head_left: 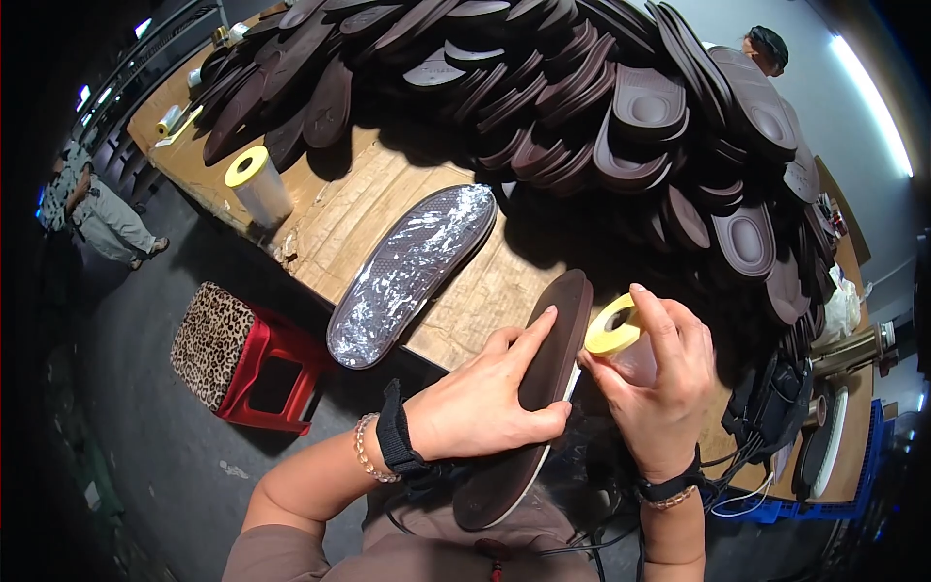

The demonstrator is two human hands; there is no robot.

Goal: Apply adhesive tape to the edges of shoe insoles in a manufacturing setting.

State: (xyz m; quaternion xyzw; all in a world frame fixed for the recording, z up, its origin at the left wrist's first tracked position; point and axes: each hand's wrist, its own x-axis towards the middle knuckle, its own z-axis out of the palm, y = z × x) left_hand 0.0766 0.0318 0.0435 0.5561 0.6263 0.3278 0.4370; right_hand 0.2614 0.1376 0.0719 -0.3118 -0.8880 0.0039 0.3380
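Observation:
My left hand (490,403) is laid over a dark brown shoe sole (566,330), with fingers along its face and the thumb near its pale edge. The sole stands tilted over my lap. A roll of clear film with a yellow core (603,341) is gripped in my right hand (671,364), close beside the sole's right edge. Whether film runs from the roll onto the sole is hard to make out. Farther left, a sole wrapped in shiny clear film (412,276) lies on the wooden table (344,218), its near end past the table's edge.
A big heap of dark brown soles (572,87) covers the table's far side and right. Another yellow-cored film roll (257,184) stands at the left edge. Below is a red stool (276,369) with a leopard-print seat. Cables and a black pouch (771,403) lie right. Two people are farther off.

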